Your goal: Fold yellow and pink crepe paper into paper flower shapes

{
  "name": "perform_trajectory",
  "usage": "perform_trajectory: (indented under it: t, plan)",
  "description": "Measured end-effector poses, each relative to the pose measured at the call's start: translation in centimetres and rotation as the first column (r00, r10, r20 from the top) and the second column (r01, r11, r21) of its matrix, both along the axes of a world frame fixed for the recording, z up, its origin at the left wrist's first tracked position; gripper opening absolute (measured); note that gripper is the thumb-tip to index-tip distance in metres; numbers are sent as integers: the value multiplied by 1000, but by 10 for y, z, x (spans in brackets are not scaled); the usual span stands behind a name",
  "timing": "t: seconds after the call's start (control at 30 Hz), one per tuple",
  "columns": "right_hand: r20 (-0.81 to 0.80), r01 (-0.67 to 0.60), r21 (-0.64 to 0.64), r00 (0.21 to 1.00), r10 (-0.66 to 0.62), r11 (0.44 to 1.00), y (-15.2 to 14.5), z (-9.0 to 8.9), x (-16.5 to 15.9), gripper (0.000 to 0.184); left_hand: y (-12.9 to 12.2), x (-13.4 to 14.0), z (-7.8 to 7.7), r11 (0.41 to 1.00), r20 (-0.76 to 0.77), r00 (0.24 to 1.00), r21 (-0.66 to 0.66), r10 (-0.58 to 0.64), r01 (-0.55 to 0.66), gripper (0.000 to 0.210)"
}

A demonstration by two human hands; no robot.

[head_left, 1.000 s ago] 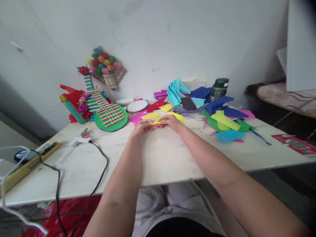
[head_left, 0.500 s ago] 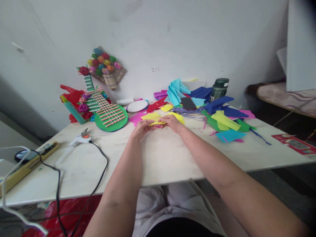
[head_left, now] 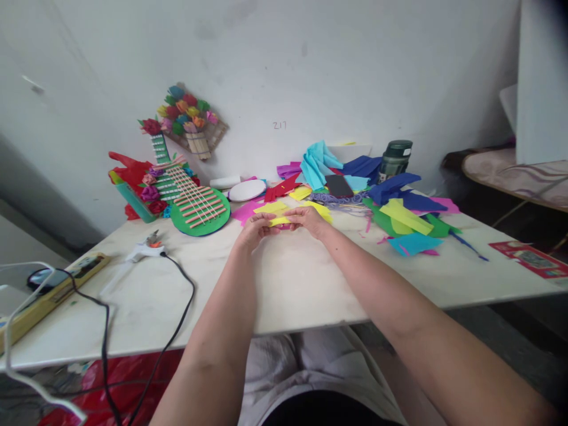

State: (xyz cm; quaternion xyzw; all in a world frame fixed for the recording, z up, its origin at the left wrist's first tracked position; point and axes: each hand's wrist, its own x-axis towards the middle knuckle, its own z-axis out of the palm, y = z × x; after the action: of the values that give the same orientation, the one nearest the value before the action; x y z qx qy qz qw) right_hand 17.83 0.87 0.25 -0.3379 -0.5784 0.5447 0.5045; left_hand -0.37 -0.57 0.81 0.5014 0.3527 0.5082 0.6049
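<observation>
A small piece of yellow crepe paper (head_left: 279,221) is stretched between my two hands, just above the table. Its left end is pinched by my left hand (head_left: 257,229), fingers closed. My right hand (head_left: 308,220) grips the other end between thumb and fingers. Behind the hands lie more yellow paper pieces (head_left: 270,207) and a pink sheet (head_left: 243,212). The fingertips partly hide the held piece, so its folds are hard to make out.
To the left are a green paper lute (head_left: 199,228) with sticks and strings, a glue gun (head_left: 146,251) with a black cord, and a power strip (head_left: 57,296). Coloured paper (head_left: 319,165), a phone (head_left: 339,186), a dark bottle (head_left: 394,158) and a red card (head_left: 530,258) lie back and right.
The yellow paper between my fingers now looks narrower and flatter, as if folded over. Both hands stay in nearly the same place.
</observation>
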Motion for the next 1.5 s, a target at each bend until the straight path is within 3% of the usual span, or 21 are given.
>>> perform_trajectory:
  t: [0.3, 0.53, 0.7, 1.0, 1.5]
  plan:
    - [104, 39, 48, 994, -43, 998, 2, -3, -1, 22, 4, -3, -4, 1000, -145, 989, 31, 8, -3, 24]
    - [229, 22, 126, 972, -51, 992, 0, -3, -3, 17, 1, -3, -5, 987, -415, 909, 124, -38, 97, 31]
    - [222, 7, 120, 974, -34, 993, -6, 2, -4, 17, 2, -3, -7, 984, -397, 913, 106, -91, 144, 30]
    - [187, 5, -49, 982, 4, 999, -7, 4, -2, 14, 2, -3, -6, 990, -424, 904, 91, -61, 110, 33]
    - [201, 83, -2, 976, -81, 997, -7, 3, -7, 14, 1, 1, -5, 991, -469, 883, 120, 4, 60, 33]
